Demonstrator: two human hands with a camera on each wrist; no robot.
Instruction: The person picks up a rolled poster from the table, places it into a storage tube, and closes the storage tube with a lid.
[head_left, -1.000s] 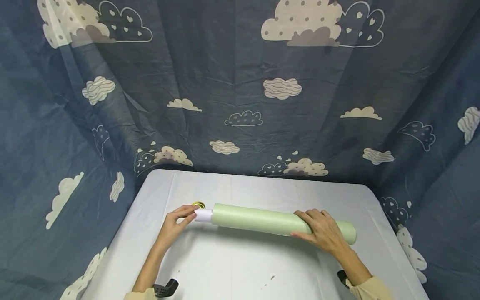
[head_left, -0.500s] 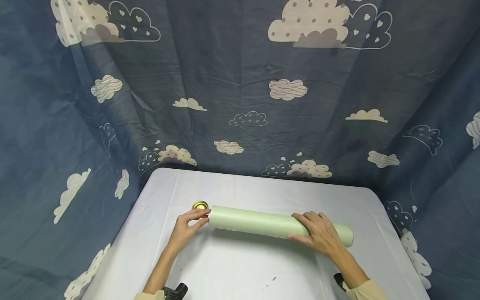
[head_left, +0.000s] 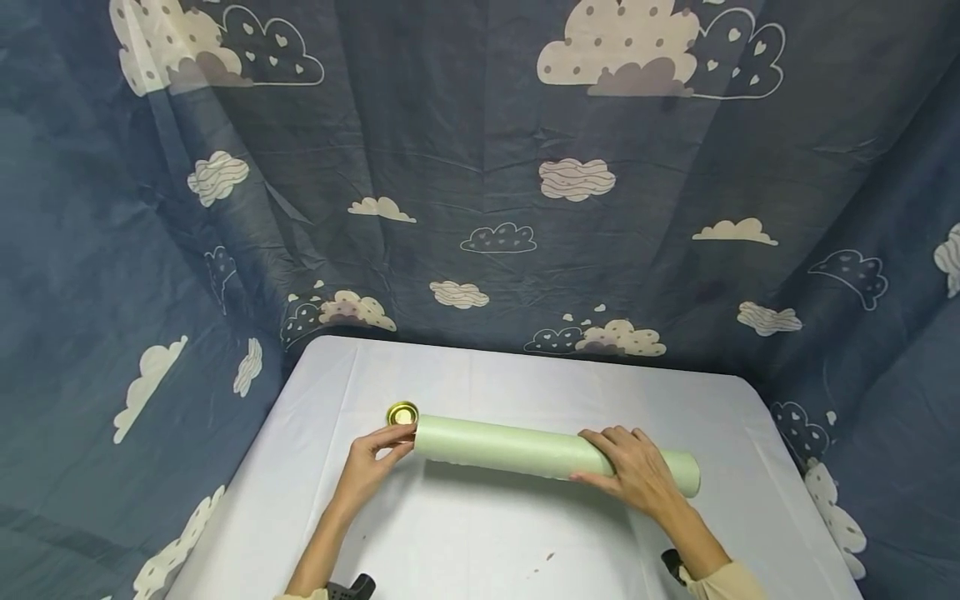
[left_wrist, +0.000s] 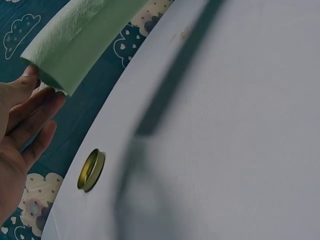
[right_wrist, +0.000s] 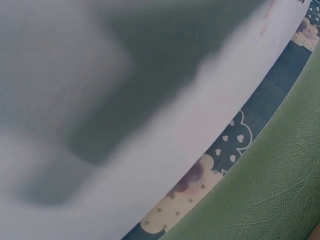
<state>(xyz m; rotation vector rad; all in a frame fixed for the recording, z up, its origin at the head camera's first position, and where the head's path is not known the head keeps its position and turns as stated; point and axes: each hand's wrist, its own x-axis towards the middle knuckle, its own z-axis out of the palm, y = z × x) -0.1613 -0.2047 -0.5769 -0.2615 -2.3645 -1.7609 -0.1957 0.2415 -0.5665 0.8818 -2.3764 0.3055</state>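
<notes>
A light green roll of embossed sheet (head_left: 495, 447) lies sideways, held over the white table with its shadow below it. My right hand (head_left: 637, 468) grips it from above near its right end. At the open left end, my left hand (head_left: 369, 461) pinches the end of a white inner tube, now almost wholly hidden inside the roll. In the left wrist view, a white sliver of the tube (left_wrist: 38, 87) shows between thumb and fingers at the roll's mouth. The right wrist view shows mostly the green roll's textured side (right_wrist: 270, 185).
A shallow round gold ring, like a jar lid (left_wrist: 100, 169), rests on the white table (head_left: 465, 533) just behind my left fingertips. Small brown marks (head_left: 550, 556) dot the cloth near the front. Blue cloud-print curtain (head_left: 420, 150) surrounds the table's back and sides.
My left hand has moved right, pushing the white tube into the green roll until it is nearly out of sight. The gold ring is now uncovered. The roll has shifted slightly left and down.
</notes>
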